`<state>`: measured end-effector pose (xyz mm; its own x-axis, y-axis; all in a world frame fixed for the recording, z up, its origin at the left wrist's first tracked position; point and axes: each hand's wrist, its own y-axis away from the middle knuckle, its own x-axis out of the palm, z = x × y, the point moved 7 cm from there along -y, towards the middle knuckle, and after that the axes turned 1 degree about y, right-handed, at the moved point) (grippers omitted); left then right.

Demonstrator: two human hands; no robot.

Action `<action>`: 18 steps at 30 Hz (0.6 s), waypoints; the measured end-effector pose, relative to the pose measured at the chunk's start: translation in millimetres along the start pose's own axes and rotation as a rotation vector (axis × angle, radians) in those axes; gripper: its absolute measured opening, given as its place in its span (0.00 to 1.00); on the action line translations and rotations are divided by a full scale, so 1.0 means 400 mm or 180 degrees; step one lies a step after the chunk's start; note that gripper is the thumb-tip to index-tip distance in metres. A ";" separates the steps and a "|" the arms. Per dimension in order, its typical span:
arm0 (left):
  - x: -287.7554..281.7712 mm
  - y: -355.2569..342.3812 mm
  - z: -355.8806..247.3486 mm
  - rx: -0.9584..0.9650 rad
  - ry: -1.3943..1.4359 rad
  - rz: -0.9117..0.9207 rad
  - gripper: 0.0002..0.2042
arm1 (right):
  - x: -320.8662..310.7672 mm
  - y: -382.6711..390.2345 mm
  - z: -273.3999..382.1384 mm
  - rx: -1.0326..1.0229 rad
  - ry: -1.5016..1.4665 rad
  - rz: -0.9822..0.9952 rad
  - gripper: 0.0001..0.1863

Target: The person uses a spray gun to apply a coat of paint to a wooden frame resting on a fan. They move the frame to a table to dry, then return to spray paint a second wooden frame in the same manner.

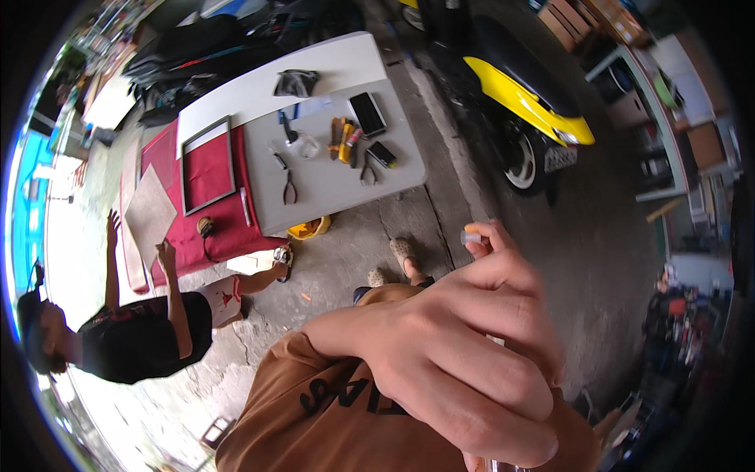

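Note:
My left hand [448, 346] is raised close in front of me, its back toward view and its fingers curled. At its top, bent fingers pinch a small clear plastic piece with a whitish end [472, 237]. A clear, shiny thing [503, 466] shows under the lowest fingers at the bottom edge; most of it is cut off, so its kind is hidden. Something small and white [495, 340] peeks out between the fingers. My right hand is not in view; only brown cloth on that side shows.
Pliers [290, 190], yellow-handled tools [344, 141], a phone [367, 115] and a grey frame [187, 169] lie on a table [314, 216] partly under red cloth. At left, a person holds a beige panel [149, 211]. A yellow-black motorbike [527, 94] stands at right.

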<state>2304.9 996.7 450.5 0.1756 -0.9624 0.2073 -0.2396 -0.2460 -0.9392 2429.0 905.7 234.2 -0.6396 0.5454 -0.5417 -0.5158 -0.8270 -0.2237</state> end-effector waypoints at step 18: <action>0.342 0.017 0.046 -0.0193 0.1186 0.0400 0.07 | -0.197 0.327 0.063 0.0563 0.0380 -0.0511 0.12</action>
<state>2344.9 865.7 467.3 -0.2144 -0.9586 0.1874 -0.2951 -0.1193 -0.9480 2397.4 757.9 268.0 -0.4752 0.6392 -0.6047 -0.7037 -0.6886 -0.1750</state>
